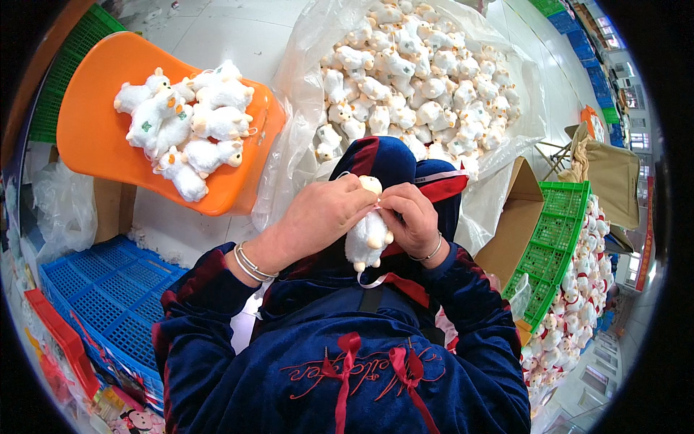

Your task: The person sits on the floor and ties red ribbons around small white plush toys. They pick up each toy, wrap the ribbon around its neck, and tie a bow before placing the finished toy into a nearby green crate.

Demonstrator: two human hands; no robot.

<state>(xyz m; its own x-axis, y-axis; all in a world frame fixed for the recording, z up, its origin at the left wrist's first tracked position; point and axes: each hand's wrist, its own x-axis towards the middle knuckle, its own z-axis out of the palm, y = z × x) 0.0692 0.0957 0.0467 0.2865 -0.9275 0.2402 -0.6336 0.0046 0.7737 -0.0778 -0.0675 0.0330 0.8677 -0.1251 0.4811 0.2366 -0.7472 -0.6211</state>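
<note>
Over my lap, a small white plush animal (366,239) with cream-coloured feet hangs between my two hands. My left hand (322,210) is closed on its upper end, thumb and fingers pinching near the neck. From the other side my right hand (412,217) pinches at the same spot, with a bit of pink ribbon or thread between the fingertips. The cream head (371,184) shows above the fingers. A thin white loop (371,281) dangles from the toy's lower end. Exactly what the fingertips grip is partly hidden.
On an orange plastic stool (87,137) to the left lies a pile of similar plush toys (217,119). Ahead, a large clear plastic bag (303,79) holds many more. A blue crate (108,289) stands at left; a cardboard box (510,224) and green crate (546,246) at right.
</note>
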